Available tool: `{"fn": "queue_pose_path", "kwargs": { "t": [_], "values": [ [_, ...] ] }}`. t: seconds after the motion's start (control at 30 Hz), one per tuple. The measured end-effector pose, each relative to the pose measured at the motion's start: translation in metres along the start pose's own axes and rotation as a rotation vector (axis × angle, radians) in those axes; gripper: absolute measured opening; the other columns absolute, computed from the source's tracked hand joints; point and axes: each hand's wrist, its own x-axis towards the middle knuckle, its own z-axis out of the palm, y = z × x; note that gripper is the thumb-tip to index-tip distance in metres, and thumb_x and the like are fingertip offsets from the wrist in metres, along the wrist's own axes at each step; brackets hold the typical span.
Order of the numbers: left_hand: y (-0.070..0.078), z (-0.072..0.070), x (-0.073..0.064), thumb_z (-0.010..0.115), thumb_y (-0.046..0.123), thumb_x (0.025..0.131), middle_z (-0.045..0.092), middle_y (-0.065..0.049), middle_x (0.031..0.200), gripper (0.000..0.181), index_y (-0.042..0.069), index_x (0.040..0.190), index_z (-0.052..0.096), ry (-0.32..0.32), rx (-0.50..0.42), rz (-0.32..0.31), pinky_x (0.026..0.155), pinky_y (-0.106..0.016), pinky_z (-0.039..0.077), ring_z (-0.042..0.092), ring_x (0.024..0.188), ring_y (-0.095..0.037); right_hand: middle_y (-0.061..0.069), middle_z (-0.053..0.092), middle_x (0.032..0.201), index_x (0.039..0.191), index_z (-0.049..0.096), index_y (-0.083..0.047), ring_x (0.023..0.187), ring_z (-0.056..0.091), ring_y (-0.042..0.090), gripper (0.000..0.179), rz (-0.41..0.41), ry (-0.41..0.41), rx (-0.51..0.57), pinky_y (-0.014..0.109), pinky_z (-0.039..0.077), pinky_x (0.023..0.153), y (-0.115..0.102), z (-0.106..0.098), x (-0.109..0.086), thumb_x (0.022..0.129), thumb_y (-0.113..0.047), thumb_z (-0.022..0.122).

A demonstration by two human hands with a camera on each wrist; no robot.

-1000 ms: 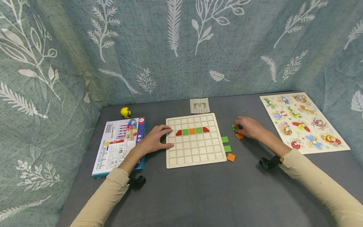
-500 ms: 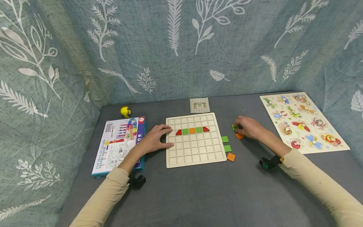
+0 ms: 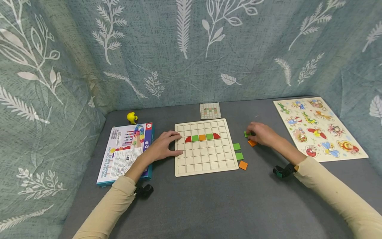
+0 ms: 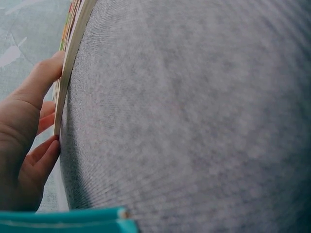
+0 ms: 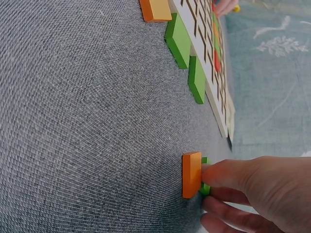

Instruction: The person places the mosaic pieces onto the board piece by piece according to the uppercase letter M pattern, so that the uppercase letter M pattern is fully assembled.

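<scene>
A pale wooden grid board (image 3: pixel 206 159) lies mid-table, a row of red, green and orange pieces (image 3: pixel 202 137) set across its upper part. My left hand (image 3: pixel 162 146) rests at its left edge, thumb and fingers spread apart along the rim; the left wrist view shows the thumb (image 4: pixel 48 73) against the board's side. To the right of the board, my right hand (image 3: pixel 262 134) has its fingertips around a green square tile (image 5: pixel 205 187), partly hidden by them. An orange tile (image 5: pixel 191 174) lies right beside it on the cloth.
Two green tiles (image 3: pixel 239 156) and an orange tile (image 3: pixel 243 165) lie along the board's right edge. A small pattern card (image 3: pixel 210 111) is behind the board. On the left are a toy box (image 3: pixel 122 156) and yellow figure (image 3: pixel 132 118); an insect puzzle (image 3: pixel 320 129) lies right.
</scene>
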Motion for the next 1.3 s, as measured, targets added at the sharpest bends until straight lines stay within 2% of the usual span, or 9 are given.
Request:
{"fn": "queue_pose_path", "kwargs": {
  "t": [1.3],
  "values": [
    [0.0016, -0.0006, -0.0007, 0.072, 0.044, 0.085, 0.046, -0.008, 0.145, 0.067, 0.011, 0.140, 0.053, -0.002, 0.001, -0.009, 0.109, -0.052, 0.039, 0.040, 0.134, -0.029, 0.014, 0.063, 0.095, 0.093, 0.069, -0.002, 0.083, 0.062, 0.028, 0.012, 0.013, -0.002, -0.009, 0.043, 0.053, 0.073, 0.0000, 0.0010, -0.0002, 0.083, -0.006, 0.073]
  ]
}}
